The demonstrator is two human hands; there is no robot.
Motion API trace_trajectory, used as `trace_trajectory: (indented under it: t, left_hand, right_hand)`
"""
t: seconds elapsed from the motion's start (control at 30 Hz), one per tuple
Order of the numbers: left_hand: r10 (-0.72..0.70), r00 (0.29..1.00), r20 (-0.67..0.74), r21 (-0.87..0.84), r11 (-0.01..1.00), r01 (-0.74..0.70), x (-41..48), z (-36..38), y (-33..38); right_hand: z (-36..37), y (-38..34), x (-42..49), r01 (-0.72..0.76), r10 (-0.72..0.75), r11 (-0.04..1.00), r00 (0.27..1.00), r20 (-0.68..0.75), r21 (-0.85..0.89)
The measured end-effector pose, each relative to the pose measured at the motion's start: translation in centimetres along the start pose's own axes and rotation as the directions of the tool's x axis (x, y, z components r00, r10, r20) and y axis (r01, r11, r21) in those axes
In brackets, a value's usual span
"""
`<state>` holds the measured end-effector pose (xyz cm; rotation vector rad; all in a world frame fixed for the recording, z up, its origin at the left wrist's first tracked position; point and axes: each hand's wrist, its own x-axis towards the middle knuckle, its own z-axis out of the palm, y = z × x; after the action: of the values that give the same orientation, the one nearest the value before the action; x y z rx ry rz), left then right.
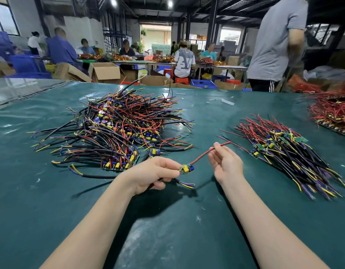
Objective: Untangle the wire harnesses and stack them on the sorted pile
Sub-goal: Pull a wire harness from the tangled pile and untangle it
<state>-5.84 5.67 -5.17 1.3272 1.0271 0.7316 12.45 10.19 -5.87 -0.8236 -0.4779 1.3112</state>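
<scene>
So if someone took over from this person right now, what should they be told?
Left hand grips one harness at its board end. Right hand pinches its red wire, stretched between the hands. Tangled pile lies left on the green table, sorted pile right. Done: this harness looks free of the tangle. Left: lay it on the sorted pile, then work through the large tangle.

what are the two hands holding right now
Left hand: closed, gripping the harness by its small board and black cable.
Right hand: closed, pinching that harness's red wire.
</scene>
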Motion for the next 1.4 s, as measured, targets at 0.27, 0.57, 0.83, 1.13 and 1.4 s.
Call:
trace_trajectory:
  t: [0.27, 0.57, 0.83, 1.13, 1.4]
  left_hand:
    - [0.029, 0.986, 0.165, -0.063, 0.998, -0.019, -0.1, -0.5, -0.1]
    - [-0.026, 0.992, 0.124, -0.163, 0.986, 0.046, -0.1, -0.8, -0.3]
    - [-0.102, 0.988, -0.118, -0.348, 0.936, 0.055, 0.6, -0.9, -0.6]
    - [-0.114, 0.984, -0.138, -0.279, 0.958, 0.072, 0.7, -0.5, -0.3]
    - [-0.117, 0.985, -0.125, -0.248, 0.965, 0.083, 1.0, -0.1, -0.3]
  right_hand:
    - [0.2, -0.6, -0.1, -0.219, 0.218, 0.974, 0.976, 0.029, 0.056]
    - [0.0, -0.3, 0.7, -0.187, 0.194, 0.965, 0.981, -0.019, 0.184]
    - [1.4, 1.4, -1.0, -0.262, 0.284, 0.955, 0.941, 0.183, -0.137]
    - [2.7, 2.3, -2.9, -0.137, 0.222, 0.892, 0.963, 0.154, -0.43]
    - [2.6, 2.0, -2.9, -0.144, 0.232, 0.896, 0.958, 0.167, -0.42]
